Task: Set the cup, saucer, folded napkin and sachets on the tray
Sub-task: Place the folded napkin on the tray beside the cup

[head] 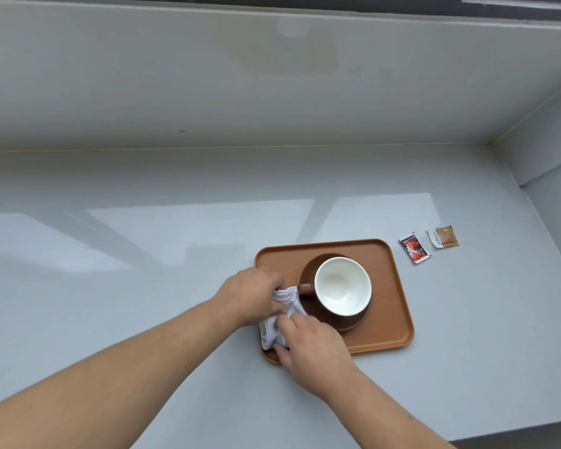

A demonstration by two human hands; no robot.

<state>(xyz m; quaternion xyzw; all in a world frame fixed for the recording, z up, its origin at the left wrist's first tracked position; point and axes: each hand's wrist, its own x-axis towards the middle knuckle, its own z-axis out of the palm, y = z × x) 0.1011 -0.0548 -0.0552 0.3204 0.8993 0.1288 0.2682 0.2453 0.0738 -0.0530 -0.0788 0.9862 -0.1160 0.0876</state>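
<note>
We see the tray (pixel 392 286) on the grey counter (pixel 143 286), long axis running away from us, tilted slightly left. The cup (pixel 342 285) sits upright on the saucer (pixel 353 320), handle pointing left. Our left hand (pixel 253 294) and right hand (pixel 314 345) both pinch the white napkin (pixel 284 304) along the tray's left edge. Two sachets, red (pixel 414 247) and brown (pixel 444 236), lie on the counter right of the tray.

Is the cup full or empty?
Empty. The cup stands upright on its saucer on the tray, and its white inside shows bare to the bottom, with no liquid.
</note>
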